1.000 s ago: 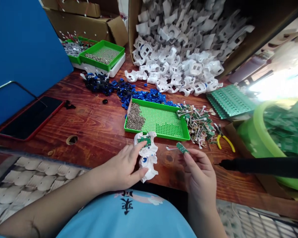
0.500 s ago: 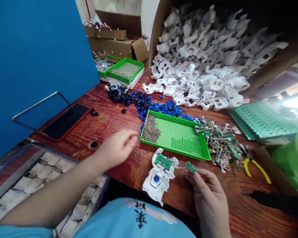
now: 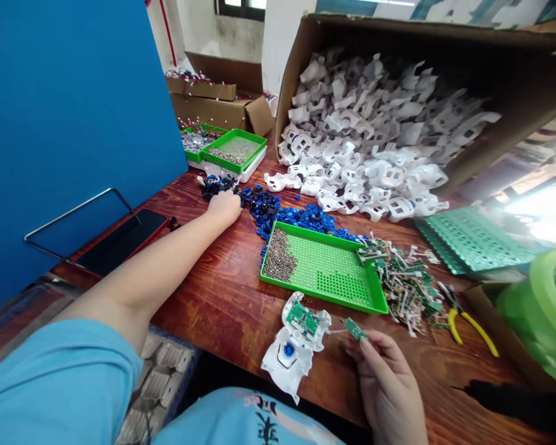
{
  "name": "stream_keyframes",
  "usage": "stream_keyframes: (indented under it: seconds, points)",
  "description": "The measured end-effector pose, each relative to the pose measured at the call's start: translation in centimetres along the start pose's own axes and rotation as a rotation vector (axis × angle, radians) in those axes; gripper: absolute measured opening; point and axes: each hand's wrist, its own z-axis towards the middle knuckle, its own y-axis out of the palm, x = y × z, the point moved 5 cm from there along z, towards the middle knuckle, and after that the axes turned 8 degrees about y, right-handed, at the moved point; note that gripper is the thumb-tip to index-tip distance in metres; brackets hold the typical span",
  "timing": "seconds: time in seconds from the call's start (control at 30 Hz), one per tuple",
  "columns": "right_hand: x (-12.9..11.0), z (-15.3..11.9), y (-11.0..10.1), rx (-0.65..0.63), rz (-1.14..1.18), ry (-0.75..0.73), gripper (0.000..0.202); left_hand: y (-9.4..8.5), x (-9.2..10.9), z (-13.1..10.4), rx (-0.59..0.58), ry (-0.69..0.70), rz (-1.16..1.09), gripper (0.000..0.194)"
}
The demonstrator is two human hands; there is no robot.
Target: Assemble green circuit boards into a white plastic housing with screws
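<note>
The left hand (image 3: pixel 225 209) has moved since the earlier frame: half a second ago it hung over bare table (image 3: pixel 204 266), and now it reaches farther out to the black parts (image 3: pixel 215 184), while the right hand (image 3: pixel 389 377) stays near the shell (image 3: pixel 290 355). The left fingers point down at the near edge of that pile; their tips are hidden, so I cannot tell whether they are spread, pressed together or pinching a piece. The right thumb and fingers pinch the small board (image 3: pixel 354 329) by its near end, and a wire (image 3: pixel 337 331) runs from its far end toward the shell. The shell lies open just left of the right fingertips, a larger board (image 3: pixel 304 319) in its far half and a blue ring (image 3: pixel 288 350) in its near half. Beyond the right fingers are the tray (image 3: pixel 338 266), with metal bits (image 3: pixel 280 256) at one end, and the board pile (image 3: pixel 410 284); the blue rings (image 3: pixel 306 217) lie right of the left fingers. The step in hand looks like fetching a black part while the small board is held ready. The next move seems to call for a light pick of one piece, keeping the wire slack.
</note>
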Motion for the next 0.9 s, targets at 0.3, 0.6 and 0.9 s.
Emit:
stream_keyframes:
  seconds: [0.3,0.6,0.9]
  points:
    - [-0.8,-0.3,0.2,-0.049,0.062,0.009,0.033,-4.9,1.6,-5.4,0.212,0.175,0.013,0.039]
    - [-4.1,-3.4,9.1,-0.352,0.334,0.18,0.027,-4.3,12.6,-17.7,0.126,0.648,-0.452,0.03]
    - [-2.1,-4.8,9.8,-0.276,0.382,0.187,0.026,-2.8,15.8,-20.4,0.0,0.237,-1.364,0.029]
